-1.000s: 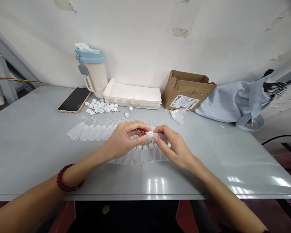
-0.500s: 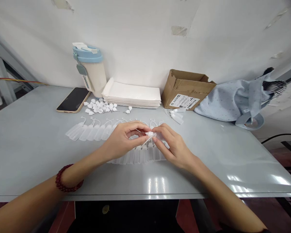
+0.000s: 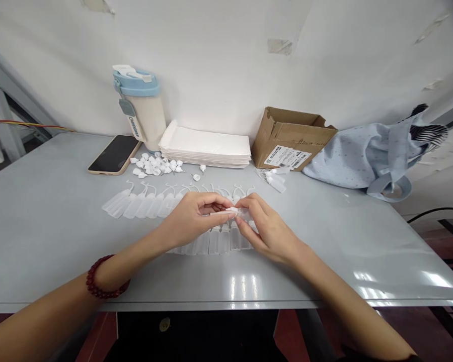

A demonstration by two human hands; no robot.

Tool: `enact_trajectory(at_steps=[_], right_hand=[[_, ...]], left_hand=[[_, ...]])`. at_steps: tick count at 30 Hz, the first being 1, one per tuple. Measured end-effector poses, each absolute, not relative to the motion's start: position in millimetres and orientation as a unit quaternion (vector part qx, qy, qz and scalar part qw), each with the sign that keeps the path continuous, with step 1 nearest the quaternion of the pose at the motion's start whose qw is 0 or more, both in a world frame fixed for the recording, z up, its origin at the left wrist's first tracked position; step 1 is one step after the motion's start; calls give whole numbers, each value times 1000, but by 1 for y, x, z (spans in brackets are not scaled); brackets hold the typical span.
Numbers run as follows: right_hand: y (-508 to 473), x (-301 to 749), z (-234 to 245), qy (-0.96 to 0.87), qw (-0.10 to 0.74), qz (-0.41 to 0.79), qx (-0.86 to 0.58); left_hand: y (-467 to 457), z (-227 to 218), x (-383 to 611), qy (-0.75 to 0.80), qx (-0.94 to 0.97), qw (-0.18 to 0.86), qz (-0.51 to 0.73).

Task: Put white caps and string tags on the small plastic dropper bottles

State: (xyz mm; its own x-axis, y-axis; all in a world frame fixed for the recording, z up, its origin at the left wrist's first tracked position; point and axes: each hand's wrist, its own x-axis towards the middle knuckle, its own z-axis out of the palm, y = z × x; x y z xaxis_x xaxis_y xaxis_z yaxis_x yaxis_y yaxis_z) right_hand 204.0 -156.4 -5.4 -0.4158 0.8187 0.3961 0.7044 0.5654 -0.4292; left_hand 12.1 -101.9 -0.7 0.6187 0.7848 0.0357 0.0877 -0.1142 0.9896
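My left hand [image 3: 191, 216] is closed in a pinch on the white cap [image 3: 232, 209] of a small bottle, with a thin white strip lying along the thumb. My right hand [image 3: 266, 223] grips the clear squeeze bottle [image 3: 243, 213] just behind that cap, its body partly covered by the fingers. Both sets of fingertips meet above the table. Beneath and around them lie rows of translucent squeeze bottles [image 3: 139, 205] with curled white straps. Further back is a pile of white needle-tipped caps [image 3: 156, 165], with a loose cap [image 3: 196, 177] lying apart from it.
A phone [image 3: 115, 155] and a blue-lidded tumbler [image 3: 147, 108] stand at the back left. Stacked white envelopes [image 3: 207, 146] lie by the wall. At the right are a cardboard box [image 3: 292, 138], several more bottles [image 3: 275, 180] and a blue cloth bag [image 3: 351, 156].
The white strip at the held cap has swung from slanting downward to lying along my left thumb. One loose needle cap on the table has shifted slightly toward me, away from its neighbour.
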Motion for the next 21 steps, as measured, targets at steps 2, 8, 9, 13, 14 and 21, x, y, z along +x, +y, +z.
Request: enact_trajectory(at_steps=[2, 8, 9, 13, 14, 21], right_hand=[[-156, 203, -7, -830, 292, 107, -463], [-154, 200, -16, -804, 316, 122, -490], [-154, 199, -17, -800, 319, 126, -492], [-155, 197, -19, -789, 333, 138, -497], [-156, 197, -18, -785, 340, 140, -498], [-154, 195, -14, -746, 379, 203, -509]], left_hand=[[-103, -2, 13, 318, 688, 578, 302], [-105, -6, 15, 274, 752, 491, 344], [-106, -7, 15, 267, 765, 472, 348], [-110, -8, 19, 262, 805, 407, 342], [-111, -8, 20, 258, 809, 400, 344], [-109, -4, 18, 225, 814, 390, 367]])
